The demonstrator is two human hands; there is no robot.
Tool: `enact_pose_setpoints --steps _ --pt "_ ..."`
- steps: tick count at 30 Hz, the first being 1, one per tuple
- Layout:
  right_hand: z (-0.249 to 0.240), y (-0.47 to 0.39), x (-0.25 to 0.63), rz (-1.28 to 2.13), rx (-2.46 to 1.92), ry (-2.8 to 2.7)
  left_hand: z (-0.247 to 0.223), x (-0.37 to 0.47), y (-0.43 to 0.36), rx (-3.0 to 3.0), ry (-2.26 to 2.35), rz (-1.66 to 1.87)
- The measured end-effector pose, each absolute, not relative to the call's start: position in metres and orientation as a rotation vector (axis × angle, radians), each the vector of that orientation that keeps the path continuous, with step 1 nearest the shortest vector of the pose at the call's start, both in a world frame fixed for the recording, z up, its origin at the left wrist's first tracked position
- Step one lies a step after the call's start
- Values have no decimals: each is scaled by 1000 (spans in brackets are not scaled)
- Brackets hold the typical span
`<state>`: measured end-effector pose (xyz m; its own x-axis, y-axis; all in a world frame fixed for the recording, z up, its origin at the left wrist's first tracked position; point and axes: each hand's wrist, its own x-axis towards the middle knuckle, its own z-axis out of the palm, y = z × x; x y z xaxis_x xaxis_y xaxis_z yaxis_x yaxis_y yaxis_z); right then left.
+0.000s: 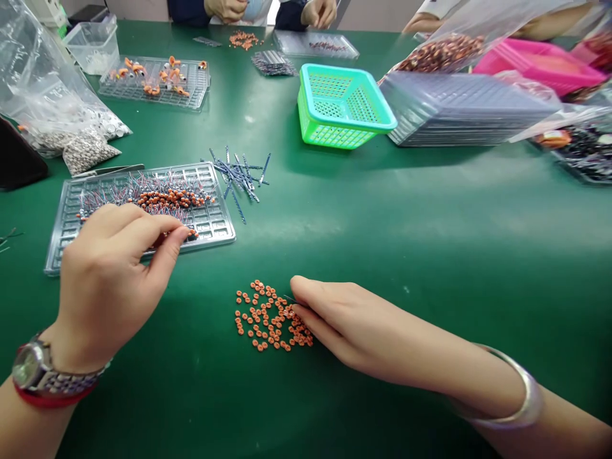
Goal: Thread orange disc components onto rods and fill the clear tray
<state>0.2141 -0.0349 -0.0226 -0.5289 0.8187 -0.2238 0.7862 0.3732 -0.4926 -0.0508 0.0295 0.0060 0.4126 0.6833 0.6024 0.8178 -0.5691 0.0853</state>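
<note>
My left hand point(108, 274) is over the front of a clear compartment tray point(222, 233), thumb and forefinger pinched together. Whether a small piece sits between those fingertips I cannot make out. In the tray lie many small parts with orange tips and thin red and blue wires point(167, 199). On the green table, small orange rings point(261, 315) are spread in a loose patch. At its right edge my right hand point(335, 312) is closed on a thin dark pointed tool point(290, 299), perhaps tweezers; only its tip shows.
Dark thin strips point(241, 175) lie behind the tray. A green basket point(344, 131) stands further back, beside stacked clear trays point(459, 115). Bags of small parts point(90, 150) are at the left. Across the table are another person's hands point(318, 11) and a tray with orange parts point(191, 95).
</note>
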Motion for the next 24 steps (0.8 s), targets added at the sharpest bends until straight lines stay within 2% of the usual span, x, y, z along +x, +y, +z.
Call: enact_pose_setpoints --steps 7,13,18,24 --pt "-16 -31 223 1211 -1522 -2226 -2 -21 1 -2927 -1358 -957" --pt "-6 -47 212 1470 -1391 -1881 -8 9 -25 -3569 -1496 -759" --pt "-15 -51 203 1611 -1274 -1632 -6 9 -31 -3608 -1544 -815" --pt "-24 -44 210 1783 -1170 -1202 10 -11 -17 -3368 -1492 -609"
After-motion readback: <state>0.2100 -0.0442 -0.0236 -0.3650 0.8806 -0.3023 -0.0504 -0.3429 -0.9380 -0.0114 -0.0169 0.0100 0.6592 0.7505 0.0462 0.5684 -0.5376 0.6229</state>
